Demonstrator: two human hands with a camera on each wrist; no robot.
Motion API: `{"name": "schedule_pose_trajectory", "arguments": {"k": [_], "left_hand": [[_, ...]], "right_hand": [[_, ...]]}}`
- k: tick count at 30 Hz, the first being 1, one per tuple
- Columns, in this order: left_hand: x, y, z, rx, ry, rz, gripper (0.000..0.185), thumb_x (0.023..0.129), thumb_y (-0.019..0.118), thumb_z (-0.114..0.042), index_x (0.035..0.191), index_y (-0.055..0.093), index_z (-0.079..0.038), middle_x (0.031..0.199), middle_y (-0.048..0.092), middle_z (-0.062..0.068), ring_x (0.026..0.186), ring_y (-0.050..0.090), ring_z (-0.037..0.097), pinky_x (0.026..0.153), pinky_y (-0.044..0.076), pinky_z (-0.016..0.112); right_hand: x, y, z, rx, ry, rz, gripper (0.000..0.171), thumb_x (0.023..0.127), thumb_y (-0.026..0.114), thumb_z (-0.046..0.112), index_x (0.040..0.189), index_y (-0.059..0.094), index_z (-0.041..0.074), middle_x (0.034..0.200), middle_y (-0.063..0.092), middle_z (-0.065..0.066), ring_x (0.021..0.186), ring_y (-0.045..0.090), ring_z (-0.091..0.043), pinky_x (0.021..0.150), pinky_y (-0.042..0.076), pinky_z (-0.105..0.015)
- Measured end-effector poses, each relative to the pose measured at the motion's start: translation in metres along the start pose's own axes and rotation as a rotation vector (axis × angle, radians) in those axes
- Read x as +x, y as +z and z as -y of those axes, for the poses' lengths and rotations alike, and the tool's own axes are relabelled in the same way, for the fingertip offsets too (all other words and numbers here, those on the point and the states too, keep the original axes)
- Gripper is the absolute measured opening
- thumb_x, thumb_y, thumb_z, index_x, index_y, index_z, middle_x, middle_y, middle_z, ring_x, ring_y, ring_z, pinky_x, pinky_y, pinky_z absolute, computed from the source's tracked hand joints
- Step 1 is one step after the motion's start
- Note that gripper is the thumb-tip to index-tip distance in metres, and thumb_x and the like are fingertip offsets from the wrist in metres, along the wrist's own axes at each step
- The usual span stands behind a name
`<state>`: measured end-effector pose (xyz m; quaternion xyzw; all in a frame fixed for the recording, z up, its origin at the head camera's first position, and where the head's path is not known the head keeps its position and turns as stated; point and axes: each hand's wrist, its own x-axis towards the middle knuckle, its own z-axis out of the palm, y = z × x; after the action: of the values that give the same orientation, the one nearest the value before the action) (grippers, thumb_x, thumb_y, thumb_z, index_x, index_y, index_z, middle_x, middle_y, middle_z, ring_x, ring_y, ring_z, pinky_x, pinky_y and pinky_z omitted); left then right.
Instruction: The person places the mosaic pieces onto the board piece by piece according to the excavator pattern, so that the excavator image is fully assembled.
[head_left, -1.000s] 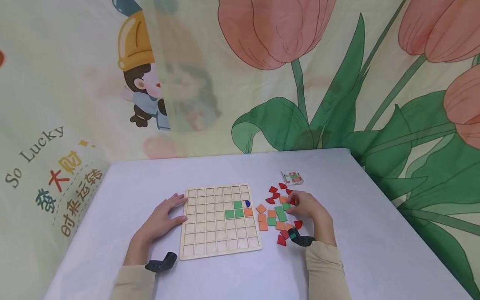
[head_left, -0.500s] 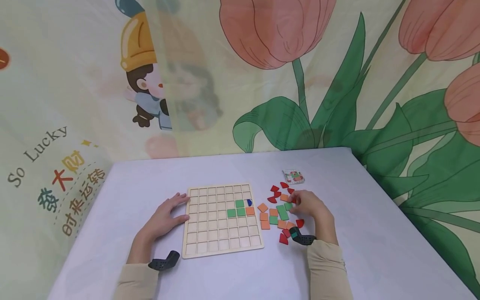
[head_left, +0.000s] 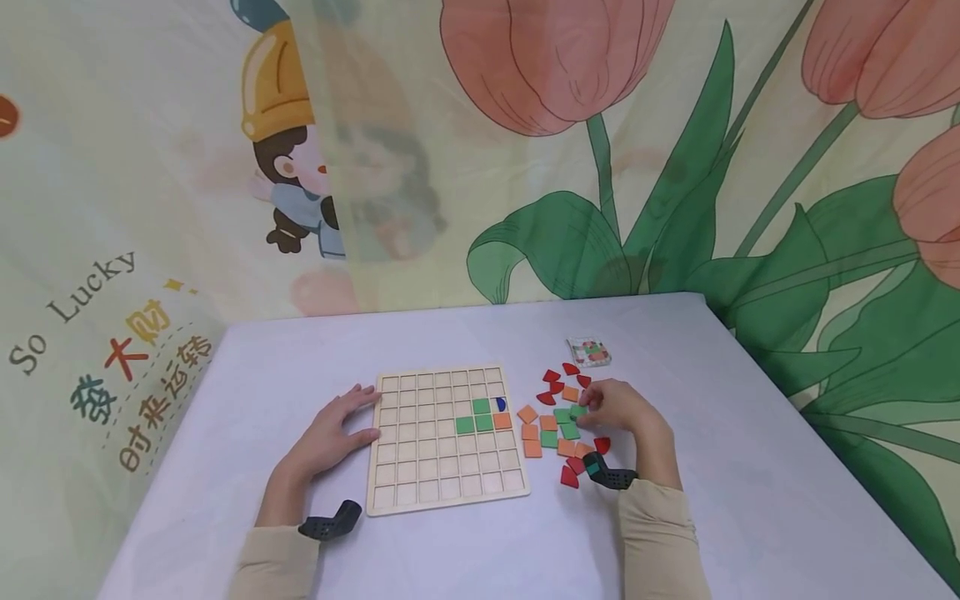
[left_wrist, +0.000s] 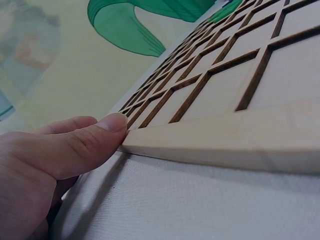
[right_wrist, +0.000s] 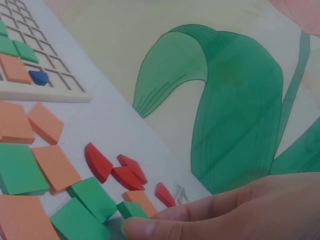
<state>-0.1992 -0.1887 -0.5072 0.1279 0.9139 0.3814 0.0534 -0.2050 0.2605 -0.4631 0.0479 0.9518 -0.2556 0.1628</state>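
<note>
Two hands, left hand (head_left: 330, 433) and right hand (head_left: 618, 410); one board (head_left: 420, 475).

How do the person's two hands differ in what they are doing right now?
The left hand lies fairly flat with its fingers against the left edge of the wooden grid board; the right hand is curled, its fingertips on a small green tile in the loose pile. The left touches only the board; the right touches only loose pieces beside it. Both rest on the white table and wear beige sleeves.
</note>
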Motion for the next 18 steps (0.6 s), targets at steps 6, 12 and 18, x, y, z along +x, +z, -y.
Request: {"name": "schedule_pose_trajectory", "arguments": {"k": [6,12,18], "left_hand": [[0.001,0.001,0.001,0.000,0.022,0.002,0.066,0.083,0.072,-0.033,0.140,0.047,-0.014,0.153,0.035,0.010,0.145,0.019,0.035,0.115,0.016,0.060],[0.001,0.000,0.002,0.007,0.024,0.000,0.065,0.083,0.072,-0.032,0.140,0.047,-0.013,0.153,0.035,0.010,0.145,0.019,0.036,0.115,0.016,0.060],[0.001,0.000,0.002,0.007,0.025,0.004,0.066,0.083,0.071,-0.033,0.140,0.046,-0.013,0.153,0.035,0.010,0.145,0.019,0.036,0.115,0.016,0.060]], "right_hand": [[-0.004,-0.006,-0.001,0.030,-0.014,0.001,0.033,0.076,0.079,0.026,0.101,0.064,0.010,0.094,0.061,-0.006,0.092,0.053,-0.022,0.073,0.055,-0.031],[-0.005,-0.007,0.015,0.055,-0.105,-0.119,0.038,0.080,0.076,0.023,0.114,0.066,0.010,0.107,0.065,-0.010,0.097,0.056,-0.025,0.076,0.057,-0.033],[-0.004,0.011,0.059,0.043,-0.221,-0.278,0.035,0.083,0.074,0.024,0.116,0.068,0.014,0.114,0.067,-0.008,0.088,0.058,-0.022,0.073,0.057,-0.031]]}}
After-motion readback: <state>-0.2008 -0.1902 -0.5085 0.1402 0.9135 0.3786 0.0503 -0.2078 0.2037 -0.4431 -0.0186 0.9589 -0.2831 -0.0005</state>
